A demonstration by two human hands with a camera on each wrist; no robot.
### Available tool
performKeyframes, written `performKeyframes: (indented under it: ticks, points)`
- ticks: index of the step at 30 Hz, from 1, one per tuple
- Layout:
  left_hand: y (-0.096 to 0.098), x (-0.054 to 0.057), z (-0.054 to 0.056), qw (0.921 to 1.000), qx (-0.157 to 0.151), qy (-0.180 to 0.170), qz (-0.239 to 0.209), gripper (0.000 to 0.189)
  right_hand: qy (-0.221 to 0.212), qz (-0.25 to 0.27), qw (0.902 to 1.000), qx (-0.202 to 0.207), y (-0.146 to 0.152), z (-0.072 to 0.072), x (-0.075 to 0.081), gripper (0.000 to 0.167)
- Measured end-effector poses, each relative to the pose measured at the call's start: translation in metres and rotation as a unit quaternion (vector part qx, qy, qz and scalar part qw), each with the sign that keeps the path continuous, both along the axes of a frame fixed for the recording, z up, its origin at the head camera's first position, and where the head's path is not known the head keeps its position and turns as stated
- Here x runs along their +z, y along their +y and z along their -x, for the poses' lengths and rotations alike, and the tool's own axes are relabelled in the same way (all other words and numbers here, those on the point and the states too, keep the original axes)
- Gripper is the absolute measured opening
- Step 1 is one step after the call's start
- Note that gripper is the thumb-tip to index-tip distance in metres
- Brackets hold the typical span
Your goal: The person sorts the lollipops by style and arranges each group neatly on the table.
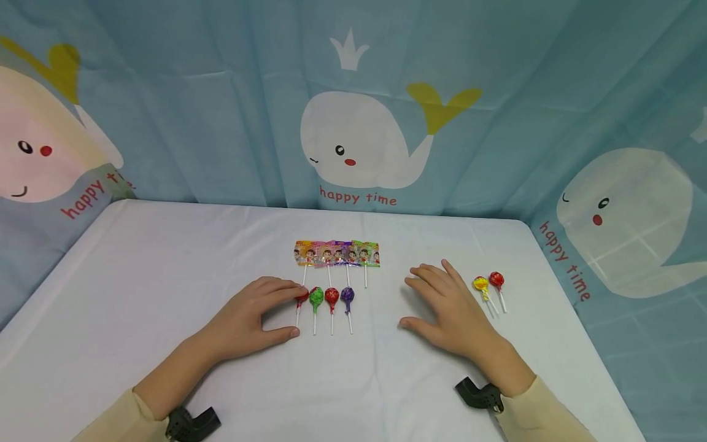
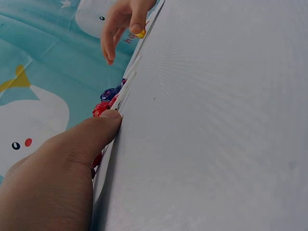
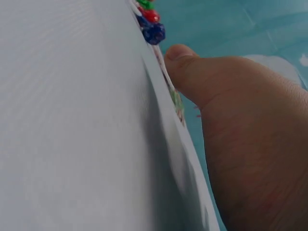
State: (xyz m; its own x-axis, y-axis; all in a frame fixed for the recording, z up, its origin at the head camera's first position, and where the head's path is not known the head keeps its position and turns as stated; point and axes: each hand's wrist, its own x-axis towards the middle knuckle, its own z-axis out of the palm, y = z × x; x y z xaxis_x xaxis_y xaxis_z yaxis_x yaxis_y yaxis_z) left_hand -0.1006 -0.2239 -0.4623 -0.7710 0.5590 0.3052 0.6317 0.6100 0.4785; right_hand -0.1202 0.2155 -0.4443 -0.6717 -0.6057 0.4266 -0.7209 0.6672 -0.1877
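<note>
A row of round lollipops lies on the white table: a red lollipop at the left end, a green lollipop, another red lollipop and a purple lollipop. My left hand touches the left-end red one with its fingertips, partly covering its head; the thumb lies beside its stick. Above this row are flat-wrapped lollipops, side by side with sticks pointing down. My right hand, fingers spread and holding nothing, is right of the rows, near a yellow lollipop.
Beyond the right hand, a third red lollipop lies next to the yellow one. The white tablecloth spreads to a blue curtain printed with whales, which stands along the back and sides.
</note>
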Motion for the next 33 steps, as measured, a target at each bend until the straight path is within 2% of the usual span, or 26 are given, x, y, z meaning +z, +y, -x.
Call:
performKeyframes:
  ticks: [16, 33]
  points:
    - [-0.001, -0.002, 0.001, 0.9999, -0.005, 0.013, -0.005, 0.069, 0.021, -0.012, 0.9994, -0.025, 0.026, -0.003, -0.003, 0.072]
    - [0.000, -0.002, 0.001, 0.9999, -0.002, 0.010, -0.002, 0.069, 0.030, -0.022, 0.9978, -0.055, 0.052, -0.007, 0.000, 0.070]
